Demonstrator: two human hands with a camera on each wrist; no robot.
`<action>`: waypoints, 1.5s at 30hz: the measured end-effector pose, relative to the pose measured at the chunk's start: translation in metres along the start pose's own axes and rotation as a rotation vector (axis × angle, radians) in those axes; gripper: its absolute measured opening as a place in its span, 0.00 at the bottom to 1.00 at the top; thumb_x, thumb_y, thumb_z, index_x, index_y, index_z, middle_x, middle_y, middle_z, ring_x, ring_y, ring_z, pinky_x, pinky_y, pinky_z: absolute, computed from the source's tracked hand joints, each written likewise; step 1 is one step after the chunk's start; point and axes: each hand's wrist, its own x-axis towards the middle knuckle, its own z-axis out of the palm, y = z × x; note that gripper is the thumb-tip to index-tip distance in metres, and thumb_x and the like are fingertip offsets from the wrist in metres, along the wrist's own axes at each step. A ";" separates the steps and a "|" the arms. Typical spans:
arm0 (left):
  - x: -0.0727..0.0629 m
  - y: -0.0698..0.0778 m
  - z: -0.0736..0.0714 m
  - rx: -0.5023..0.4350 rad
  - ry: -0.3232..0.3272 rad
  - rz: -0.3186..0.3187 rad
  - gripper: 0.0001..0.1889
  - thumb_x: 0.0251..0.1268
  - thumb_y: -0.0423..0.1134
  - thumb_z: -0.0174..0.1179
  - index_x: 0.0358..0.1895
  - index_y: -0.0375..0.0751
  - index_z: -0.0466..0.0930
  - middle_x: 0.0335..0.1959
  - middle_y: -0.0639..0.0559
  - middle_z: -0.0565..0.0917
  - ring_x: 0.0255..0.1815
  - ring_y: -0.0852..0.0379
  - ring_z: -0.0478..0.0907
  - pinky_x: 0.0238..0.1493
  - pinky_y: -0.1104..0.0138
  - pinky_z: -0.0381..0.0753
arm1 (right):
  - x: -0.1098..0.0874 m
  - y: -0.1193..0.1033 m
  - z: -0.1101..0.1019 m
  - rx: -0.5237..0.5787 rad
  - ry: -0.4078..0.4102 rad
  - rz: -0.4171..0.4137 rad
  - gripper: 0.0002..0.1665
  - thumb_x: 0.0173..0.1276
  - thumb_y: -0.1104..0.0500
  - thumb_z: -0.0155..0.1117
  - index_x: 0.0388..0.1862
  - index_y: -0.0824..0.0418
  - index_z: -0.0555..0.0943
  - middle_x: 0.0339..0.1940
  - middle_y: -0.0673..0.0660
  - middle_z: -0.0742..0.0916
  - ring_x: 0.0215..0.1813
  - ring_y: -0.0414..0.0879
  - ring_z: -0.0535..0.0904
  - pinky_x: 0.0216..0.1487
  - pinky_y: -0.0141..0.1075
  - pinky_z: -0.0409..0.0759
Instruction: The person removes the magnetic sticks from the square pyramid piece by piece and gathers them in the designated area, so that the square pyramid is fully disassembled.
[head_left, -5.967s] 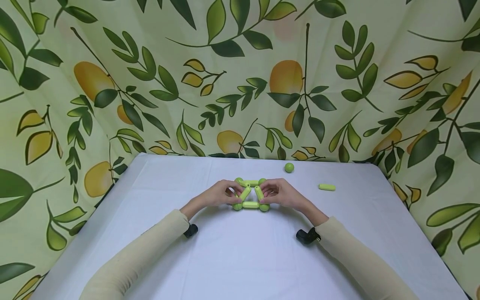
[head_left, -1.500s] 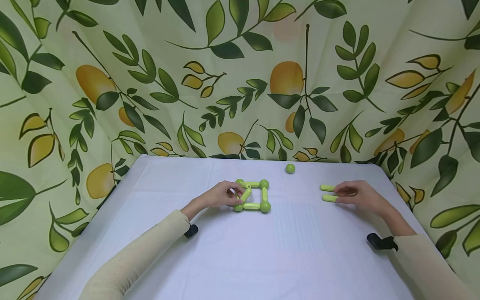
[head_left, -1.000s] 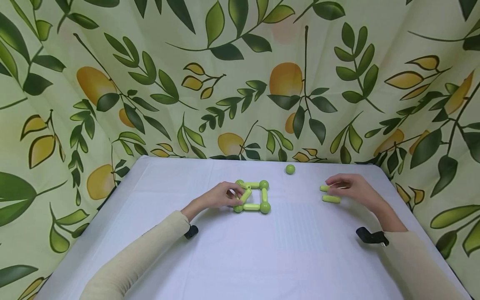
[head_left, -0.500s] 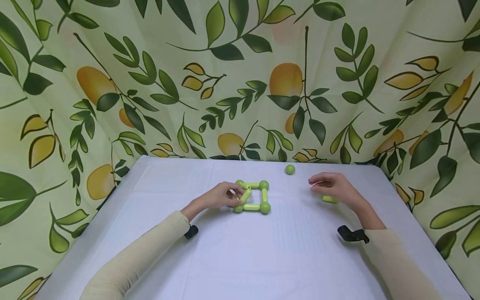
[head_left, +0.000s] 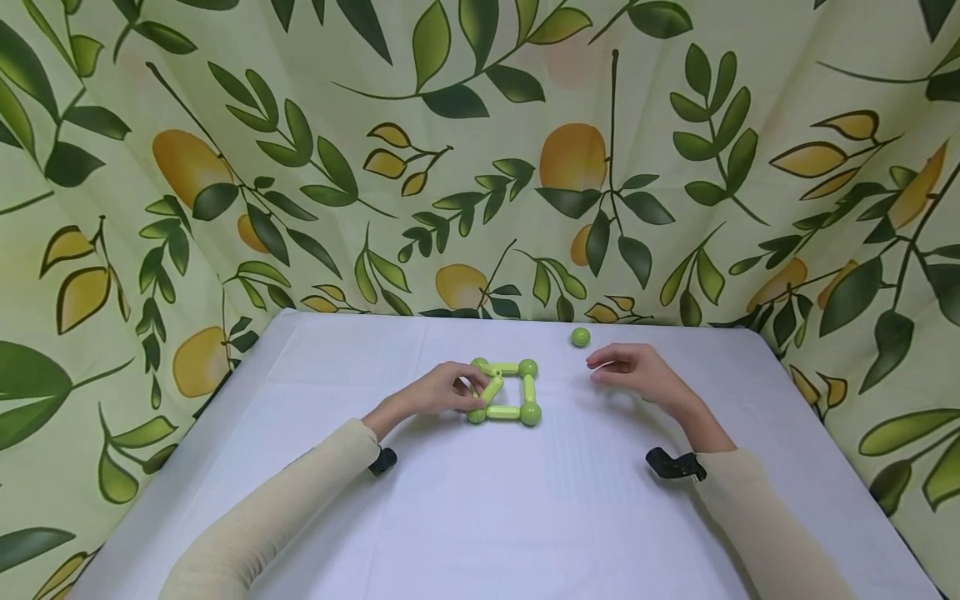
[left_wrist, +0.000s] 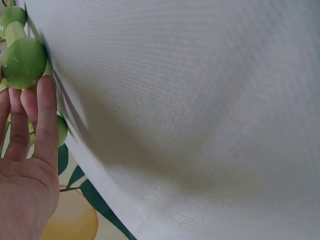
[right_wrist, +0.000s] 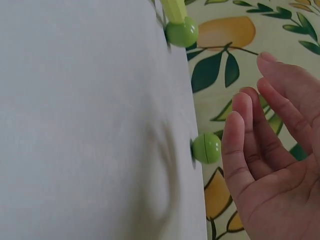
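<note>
A square frame [head_left: 529,389] of light-green rods with darker green balls at its corners lies at the middle of the table. One more rod [head_left: 492,389] slants up from its near-left corner. My left hand [head_left: 442,390] holds the frame's left side at that slanted rod; its fingers hide part of that side. In the left wrist view the fingertips touch a green ball [left_wrist: 24,62]. To the right, my right hand [head_left: 636,372] is above the table, fingers apart and holding nothing. A loose green ball [head_left: 581,337] sits beyond it, near the far edge.
A sliver of a loose green rod [head_left: 647,398] shows beneath my right hand, which hides what else lies there. The white-covered table [head_left: 480,508] ends at a leaf-patterned curtain [head_left: 480,167].
Earlier a second slanted rod stood at the frame's right side; it was laid beside another loose rod on the right. My right hand let go and moved back left. My left hand stayed put.
</note>
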 end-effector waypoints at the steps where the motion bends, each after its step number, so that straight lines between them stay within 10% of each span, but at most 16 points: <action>1: 0.000 0.000 0.000 -0.001 0.000 0.000 0.13 0.65 0.31 0.71 0.50 0.33 0.83 0.41 0.50 0.82 0.40 0.55 0.79 0.47 0.66 0.82 | 0.002 -0.001 0.003 0.010 -0.008 -0.004 0.22 0.66 0.61 0.75 0.54 0.72 0.83 0.51 0.66 0.86 0.50 0.49 0.84 0.50 0.32 0.82; 45: -0.004 -0.005 0.003 0.010 0.054 0.065 0.13 0.62 0.33 0.73 0.48 0.37 0.83 0.41 0.52 0.83 0.41 0.53 0.81 0.47 0.64 0.82 | 0.060 -0.028 0.100 0.155 -0.233 -0.179 0.15 0.67 0.67 0.73 0.51 0.68 0.85 0.44 0.60 0.88 0.46 0.54 0.84 0.47 0.36 0.83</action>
